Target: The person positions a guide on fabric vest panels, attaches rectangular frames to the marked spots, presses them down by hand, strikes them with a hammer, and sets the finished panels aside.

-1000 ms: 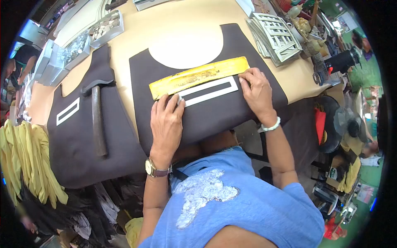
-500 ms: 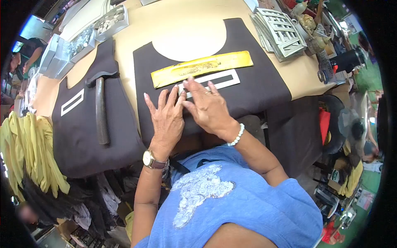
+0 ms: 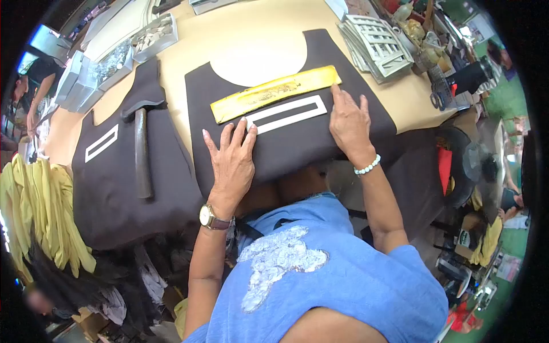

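Observation:
Spread on the dark fabric panel (image 3: 297, 147) in front of me, my left hand (image 3: 233, 166) has its fingers apart. Its fingertips touch the left end of a thin white rectangular frame (image 3: 293, 122) lying flat on the cloth. Just above that frame lies a long yellow strip (image 3: 274, 94) with a worn, brownish middle. My right hand (image 3: 350, 127) is at the right side, fingers extended, its index fingertip against the strip's right end. Nothing shows gripped in either hand.
A hammer (image 3: 141, 154) lies on a second dark panel (image 3: 108, 200) at left, with another white frame (image 3: 102, 138) on it. Boxes of small parts (image 3: 155, 39) stand at the back left. Stacked slotted templates (image 3: 380, 48) sit back right. Yellow cloth (image 3: 48, 211) hangs at left.
My right hand has moved right, from the white frame's left part to the yellow strip's right end, uncovering the frame. My left hand has stayed in nearly the same place.

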The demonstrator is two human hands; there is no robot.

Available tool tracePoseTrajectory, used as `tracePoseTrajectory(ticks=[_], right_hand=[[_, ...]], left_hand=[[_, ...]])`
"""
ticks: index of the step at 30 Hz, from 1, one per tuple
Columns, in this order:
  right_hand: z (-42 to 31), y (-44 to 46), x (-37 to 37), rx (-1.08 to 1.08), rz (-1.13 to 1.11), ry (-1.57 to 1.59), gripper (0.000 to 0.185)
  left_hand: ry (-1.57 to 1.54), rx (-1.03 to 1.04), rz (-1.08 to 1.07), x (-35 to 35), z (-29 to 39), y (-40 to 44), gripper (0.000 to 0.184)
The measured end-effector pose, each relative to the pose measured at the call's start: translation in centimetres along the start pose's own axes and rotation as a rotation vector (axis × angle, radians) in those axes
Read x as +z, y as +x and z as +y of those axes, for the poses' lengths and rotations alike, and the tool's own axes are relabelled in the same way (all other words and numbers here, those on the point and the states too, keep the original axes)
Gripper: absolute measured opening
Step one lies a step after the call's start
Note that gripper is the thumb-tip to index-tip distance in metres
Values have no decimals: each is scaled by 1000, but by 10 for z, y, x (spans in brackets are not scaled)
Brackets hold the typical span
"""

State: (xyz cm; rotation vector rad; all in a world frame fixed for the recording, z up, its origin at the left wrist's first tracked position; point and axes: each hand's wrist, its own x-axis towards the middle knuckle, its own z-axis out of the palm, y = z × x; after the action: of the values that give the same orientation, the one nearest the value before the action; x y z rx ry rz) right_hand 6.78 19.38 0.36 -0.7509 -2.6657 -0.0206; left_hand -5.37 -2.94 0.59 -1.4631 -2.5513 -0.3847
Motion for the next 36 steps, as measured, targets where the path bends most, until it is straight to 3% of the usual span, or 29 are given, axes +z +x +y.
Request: tracePoseTrajectory(ticks=[2, 3, 4, 5, 6, 7, 8, 12, 16, 25, 30, 34, 36], right_hand=[[-14, 7, -18, 43, -28, -128, 33], [-25, 8, -10, -62, 151, -88, 29], [-52, 5, -26, -132, 69, -31, 29], [-73, -1, -13, -272, 210, 66, 28], [-100, -12, -19, -299, 36, 138, 27], [-117, -25, -9, -330, 15, 258, 29], [-121, -31, -1, -319, 106, 181, 30], [-103, -35, -2, -313, 90, 313, 27], [-68, -34, -10, -225, 50, 253, 26], [-9, -29, -15, -144, 73, -24, 23], [17, -10, -16, 14, 53, -256, 22], [10, 28, -12, -167, 66, -44, 29], [-16, 44, -5, -308, -124, 85, 34]], left_hand=[[-16, 8, -2, 2, 0, -1, 45], [-19, 12, -4, 1, 0, 0, 44], [-18, 13, -4, 0, -1, 2, 43], [-16, 16, -16, -1, -1, 0, 42], [-25, 23, -8, -1, -2, -1, 42], [-34, 28, 5, -1, -3, -1, 41], [-42, 31, 17, -1, -4, 0, 41], [40, 64, -37, -9, -1, 5, 36], [104, 76, -32, -6, -1, 3, 35], [401, 98, -46, -8, 12, -5, 37], [351, 41, -74, -14, 16, -3, 38], [36, -188, -216, -25, 9, 3, 33], [-50, -313, 13, -19, 10, -2, 37]])
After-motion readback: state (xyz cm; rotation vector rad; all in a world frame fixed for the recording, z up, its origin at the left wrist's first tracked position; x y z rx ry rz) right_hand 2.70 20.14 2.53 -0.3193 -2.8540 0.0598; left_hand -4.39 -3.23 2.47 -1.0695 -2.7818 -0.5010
